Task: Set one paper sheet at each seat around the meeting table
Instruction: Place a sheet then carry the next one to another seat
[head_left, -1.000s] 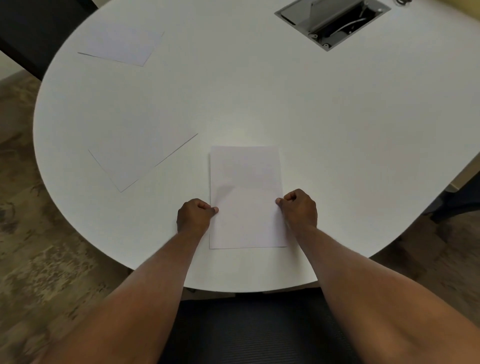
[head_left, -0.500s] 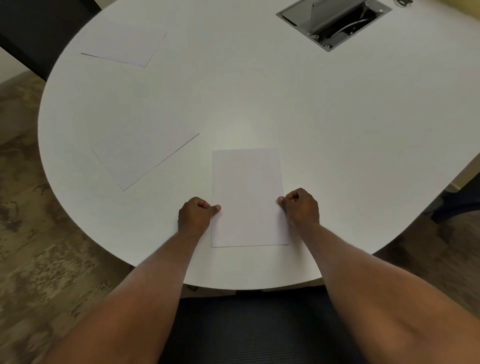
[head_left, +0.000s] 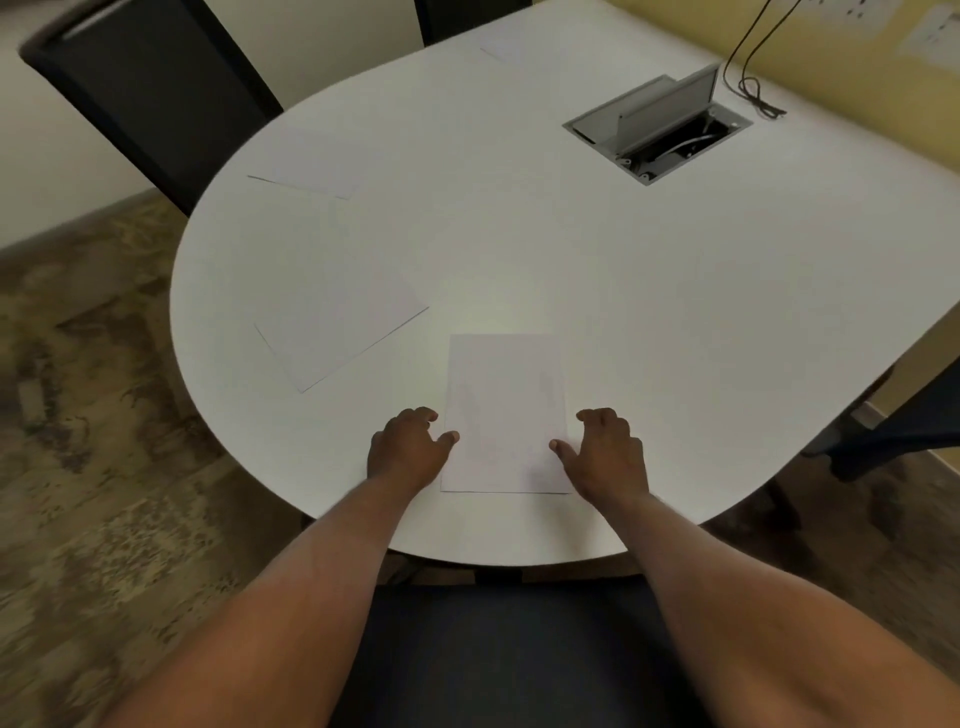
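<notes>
A white paper sheet lies flat near the front edge of the white meeting table, in front of a dark chair seat. My left hand hovers at its left edge and my right hand at its right edge. Both hands have their fingers apart and grip nothing; the thumbs reach over the sheet's edges. A second sheet lies angled at the left. A third sheet rests further back left, and a fourth is faint at the far end.
A black chair stands at the back left. An open grey cable box is set into the tabletop at the back right, with a black cable beside it. A dark table leg stands at the right, on patterned floor.
Both hands have opened and let go of the sheet's side edges. The view has tilted up, so more of the table's far end and the chair shows.
</notes>
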